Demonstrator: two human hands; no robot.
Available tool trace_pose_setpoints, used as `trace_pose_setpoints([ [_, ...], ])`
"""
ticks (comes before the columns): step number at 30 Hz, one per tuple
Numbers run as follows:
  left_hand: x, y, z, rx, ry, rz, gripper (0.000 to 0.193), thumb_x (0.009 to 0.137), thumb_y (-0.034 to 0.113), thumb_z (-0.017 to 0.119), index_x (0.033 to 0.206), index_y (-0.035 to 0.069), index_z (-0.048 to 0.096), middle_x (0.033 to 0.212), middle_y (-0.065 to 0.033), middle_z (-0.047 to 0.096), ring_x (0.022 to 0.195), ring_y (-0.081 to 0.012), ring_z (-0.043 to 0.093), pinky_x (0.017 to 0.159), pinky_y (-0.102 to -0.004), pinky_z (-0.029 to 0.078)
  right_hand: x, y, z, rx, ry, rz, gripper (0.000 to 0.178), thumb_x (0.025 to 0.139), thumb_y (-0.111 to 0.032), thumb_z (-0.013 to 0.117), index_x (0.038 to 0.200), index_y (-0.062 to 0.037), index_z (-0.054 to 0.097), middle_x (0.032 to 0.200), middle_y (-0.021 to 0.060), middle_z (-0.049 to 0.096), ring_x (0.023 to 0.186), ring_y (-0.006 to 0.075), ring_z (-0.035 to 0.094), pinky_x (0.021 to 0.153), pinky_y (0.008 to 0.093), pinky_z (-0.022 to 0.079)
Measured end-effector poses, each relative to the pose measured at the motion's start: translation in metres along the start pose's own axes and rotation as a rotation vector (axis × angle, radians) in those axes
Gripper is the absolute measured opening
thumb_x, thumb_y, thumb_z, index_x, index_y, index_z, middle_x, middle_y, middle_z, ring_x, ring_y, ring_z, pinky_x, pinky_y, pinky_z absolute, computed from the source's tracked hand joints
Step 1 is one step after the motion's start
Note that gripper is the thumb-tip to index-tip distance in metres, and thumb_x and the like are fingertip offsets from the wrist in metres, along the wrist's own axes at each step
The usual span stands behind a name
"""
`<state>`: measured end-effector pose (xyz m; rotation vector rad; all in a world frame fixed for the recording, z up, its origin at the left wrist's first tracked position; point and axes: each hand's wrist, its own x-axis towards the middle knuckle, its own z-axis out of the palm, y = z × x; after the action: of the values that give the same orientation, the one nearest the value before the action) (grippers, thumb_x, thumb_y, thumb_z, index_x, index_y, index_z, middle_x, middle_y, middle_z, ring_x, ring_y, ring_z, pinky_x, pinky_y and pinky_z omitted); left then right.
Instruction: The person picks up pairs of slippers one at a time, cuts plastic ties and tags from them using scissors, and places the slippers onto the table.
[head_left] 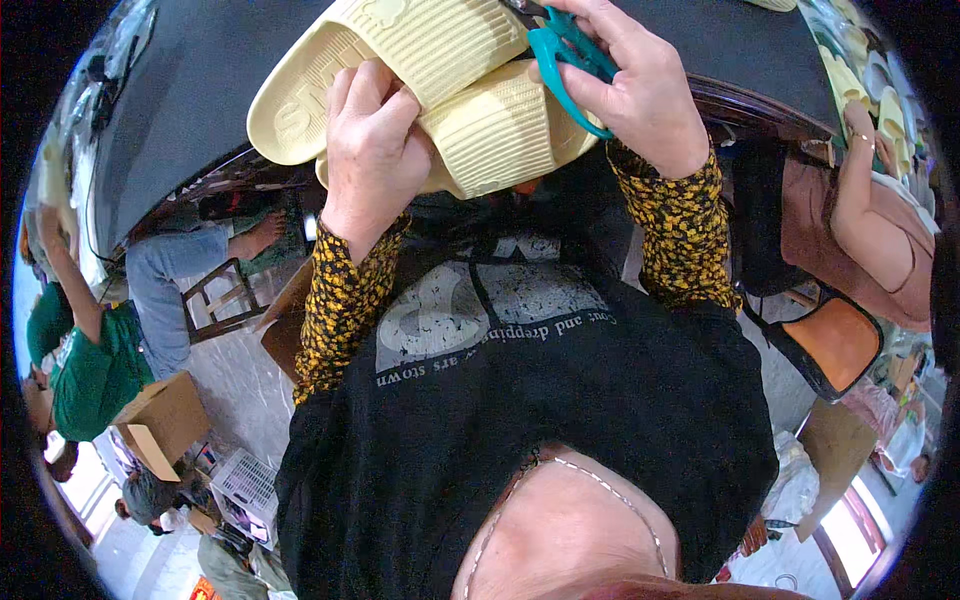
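Two pale yellow slide sandals lie one partly over the other at the near edge of the dark table. My left hand is closed on them, its fingers curled in at the strap of the upper slide. The lower slide, with its ribbed strap, juts out toward my body. In my right hand are teal-handled scissors, the fingers wrapped about the handles. These handles overlap the right side of both slides. Most of the blades are out of sight at the picture's upper edge.
The dark table spreads out in front of me. A person in a green shirt sits at left, another in brown at right beside more pale slides. An orange-seated chair, a cardboard box and a grey crate stand around.
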<state>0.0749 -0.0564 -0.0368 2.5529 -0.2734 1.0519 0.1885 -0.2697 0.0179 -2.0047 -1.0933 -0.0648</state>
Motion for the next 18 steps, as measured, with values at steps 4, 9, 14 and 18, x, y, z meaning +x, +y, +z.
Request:
trace_pose_setpoints([
  [4,0.000,0.000,0.001,-0.044,0.016,-0.005,0.017,0.060,-0.007,0.062,0.075,0.000,0.061,0.091,-0.0124,0.059,0.083,-0.0334,0.053,0.073,-0.0416,0.045,-0.002,-0.001,-0.001,0.004,0.068,-0.007,0.049,0.078,-0.014,0.069,0.123,0.0009,0.053,0.107,0.0215,0.062,0.095,0.0334,0.063,0.082,0.0388,0.050],
  [9,-0.001,0.002,-0.007,-0.020,0.001,-0.072,0.024,0.063,-0.007,0.062,0.085,0.000,0.067,0.095,-0.0142,0.062,0.084,-0.0347,0.053,0.074,-0.0409,0.046,-0.002,0.025,0.009,0.041,0.171,-0.036,0.053,0.078,-0.009,0.078,0.124,-0.0003,0.054,0.096,0.0052,0.061,0.089,0.0122,0.059,0.080,0.0259,0.048],
  [14,0.003,0.005,-0.009,-0.005,0.040,-0.085,0.028,0.064,-0.003,0.068,0.092,-0.002,0.069,0.104,-0.0166,0.063,0.088,-0.0358,0.055,0.077,-0.0410,0.046,-0.010,0.027,0.003,0.060,0.241,0.024,0.046,0.082,-0.004,0.074,0.124,0.0008,0.054,0.087,-0.0011,0.054,0.078,0.0056,0.051,0.071,0.0196,0.045],
  [18,0.007,0.006,-0.009,0.000,0.066,-0.103,0.029,0.066,-0.003,0.069,0.095,-0.002,0.069,0.106,-0.0168,0.064,0.090,-0.0353,0.055,0.078,-0.0404,0.046,-0.017,0.030,0.001,0.131,0.202,0.085,0.049,0.082,-0.002,0.073,0.126,0.0022,0.052,0.091,-0.0003,0.055,0.083,0.0061,0.053,0.075,0.0205,0.045],
])
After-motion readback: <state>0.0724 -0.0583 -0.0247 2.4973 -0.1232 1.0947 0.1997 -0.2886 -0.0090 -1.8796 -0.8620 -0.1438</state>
